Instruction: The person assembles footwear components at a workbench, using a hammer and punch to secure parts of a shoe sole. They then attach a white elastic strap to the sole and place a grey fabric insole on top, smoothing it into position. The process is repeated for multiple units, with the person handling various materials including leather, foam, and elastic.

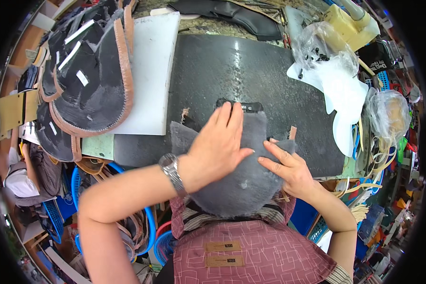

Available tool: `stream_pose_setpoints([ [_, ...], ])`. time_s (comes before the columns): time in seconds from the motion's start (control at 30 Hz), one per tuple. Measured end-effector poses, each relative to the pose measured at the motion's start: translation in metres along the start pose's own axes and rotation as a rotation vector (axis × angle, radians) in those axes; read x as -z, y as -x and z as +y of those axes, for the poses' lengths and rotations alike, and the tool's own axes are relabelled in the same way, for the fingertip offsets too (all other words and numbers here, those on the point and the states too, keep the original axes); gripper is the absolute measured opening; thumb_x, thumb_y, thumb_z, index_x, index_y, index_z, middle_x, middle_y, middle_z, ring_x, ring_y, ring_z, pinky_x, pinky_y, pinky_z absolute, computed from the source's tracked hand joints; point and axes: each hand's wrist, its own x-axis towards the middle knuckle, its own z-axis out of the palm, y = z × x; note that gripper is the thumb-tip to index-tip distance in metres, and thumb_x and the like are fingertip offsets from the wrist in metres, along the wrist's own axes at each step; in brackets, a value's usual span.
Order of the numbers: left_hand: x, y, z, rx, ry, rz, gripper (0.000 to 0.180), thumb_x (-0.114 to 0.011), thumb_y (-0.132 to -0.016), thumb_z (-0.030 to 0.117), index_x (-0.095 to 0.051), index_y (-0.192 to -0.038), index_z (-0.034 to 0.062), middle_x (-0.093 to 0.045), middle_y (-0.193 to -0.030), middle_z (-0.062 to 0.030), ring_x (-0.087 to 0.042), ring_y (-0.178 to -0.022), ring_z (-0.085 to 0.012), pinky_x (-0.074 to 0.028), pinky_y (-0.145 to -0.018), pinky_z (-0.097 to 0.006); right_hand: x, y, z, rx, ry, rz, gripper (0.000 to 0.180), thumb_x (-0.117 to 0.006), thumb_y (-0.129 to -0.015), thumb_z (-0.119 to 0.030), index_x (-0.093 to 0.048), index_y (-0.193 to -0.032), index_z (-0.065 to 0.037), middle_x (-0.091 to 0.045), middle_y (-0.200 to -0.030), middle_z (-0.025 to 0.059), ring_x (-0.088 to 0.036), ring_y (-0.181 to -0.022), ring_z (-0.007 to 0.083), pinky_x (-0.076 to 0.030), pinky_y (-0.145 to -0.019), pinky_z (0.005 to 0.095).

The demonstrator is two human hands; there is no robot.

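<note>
The left hand (215, 147) lies flat and the right hand (296, 173) spread on grey fabric (241, 191), the black strip (254, 107) touching the left seemingly placed, its fastening unclear

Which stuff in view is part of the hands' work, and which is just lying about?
In use:
- left hand and right hand, both on the piece
- grey fuzzy piece
- black work surface beneath

Apparently lying about:
- clear plastic bag
- yellowish container
- white cut-out sheet

Unclear, possibly related: stacked black pieces with tan edging.
</note>
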Motion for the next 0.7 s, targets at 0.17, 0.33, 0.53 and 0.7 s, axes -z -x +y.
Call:
stream_pose_setpoints([
  [0.17,-0.011,0.006,-0.010,-0.180,0.269,0.016,0.079,-0.052,-0.082,0.053,-0.033,-0.137,0.0002,-0.029,-0.144,-0.0188,-0.024,-0.136,-0.0307,-0.016,-0.111,-0.044,0.018,-0.001,0.024,0.073,0.372,-0.126,0.060,-0.064,-0.064,-0.014,-0.055,-0.123,-0.016,-0.042,-0.137,0.0112,-0.032,-0.131,0.0365,-0.024,-0.106,0.0560],
  [0.33,-0.015,0.014,-0.022,-0.232,0.288,0.019,0.075,-0.051,-0.084,0.050,-0.035,-0.135,-0.0020,-0.032,-0.143,-0.0180,-0.026,-0.135,-0.0285,-0.017,-0.111,-0.045,0.044,-0.009,-0.017,-0.093,0.600,-0.556,0.071,-0.062,-0.066,-0.050,-0.046,-0.130,-0.024,-0.040,-0.137,0.0113,-0.030,-0.131,0.0343,-0.023,-0.101,0.0610],
  [0.53,-0.017,0.013,-0.041,-0.292,0.529,0.419,0.063,-0.067,-0.075,0.031,-0.046,-0.126,-0.0005,-0.042,-0.134,-0.0212,-0.041,-0.125,-0.0350,-0.031,-0.105,-0.046,-0.037,-0.006,-0.037,0.529,0.471,0.088,0.032,-0.061,-0.076,-0.023,-0.063,-0.109,-0.023,-0.055,-0.120,0.0070,-0.049,-0.114,0.0279,-0.044,-0.089,0.0489],
  [0.7,0.099,0.054,-0.155,0.563,0.113,0.948,0.047,-0.060,-0.082,0.018,-0.048,-0.124,-0.0003,-0.049,-0.127,-0.0199,-0.049,-0.116,-0.0338,-0.040,-0.096,-0.040,0.042,-0.070,-0.025,0.566,0.555,0.484,0.029,-0.067,-0.070,-0.016,-0.068,-0.099,-0.015,-0.062,-0.109,0.0101,-0.058,-0.103,0.0307,-0.049,-0.084,0.0445],
])
